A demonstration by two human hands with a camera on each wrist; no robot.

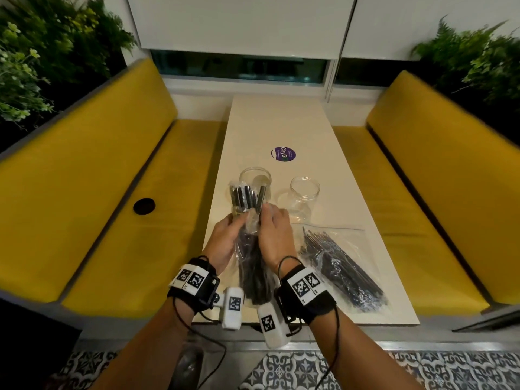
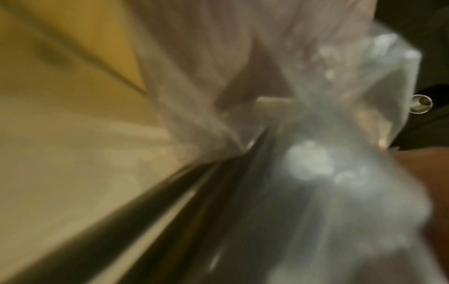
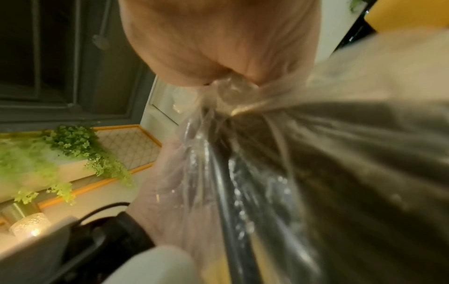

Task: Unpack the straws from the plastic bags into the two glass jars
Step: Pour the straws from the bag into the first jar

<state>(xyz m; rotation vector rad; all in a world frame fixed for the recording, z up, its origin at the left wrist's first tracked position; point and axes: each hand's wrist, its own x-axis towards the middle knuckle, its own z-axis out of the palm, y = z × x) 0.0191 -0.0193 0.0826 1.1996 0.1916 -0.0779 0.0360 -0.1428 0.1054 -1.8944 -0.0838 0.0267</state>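
Note:
Both hands hold a clear plastic bag (image 1: 253, 266) of black straws (image 1: 246, 197) upright over the near end of the white table (image 1: 351, 198). My left hand (image 1: 226, 235) grips the bag's left side. My right hand (image 1: 274, 229) pinches bunched plastic on the right, and in the right wrist view the bag (image 3: 233, 92) is squeezed inside that fist. The straw tops stick out of the bag's mouth in front of the left glass jar (image 1: 255, 175). A second glass jar (image 1: 304, 192), with no straws in it, stands to the right. The left wrist view is blurred plastic (image 2: 340, 134).
A second sealed bag of black straws (image 1: 342, 266) lies flat on the table to the right of my hands. A purple round sticker (image 1: 285, 153) marks the table's middle. Yellow benches (image 1: 140, 220) flank the table, and plants stand in both far corners.

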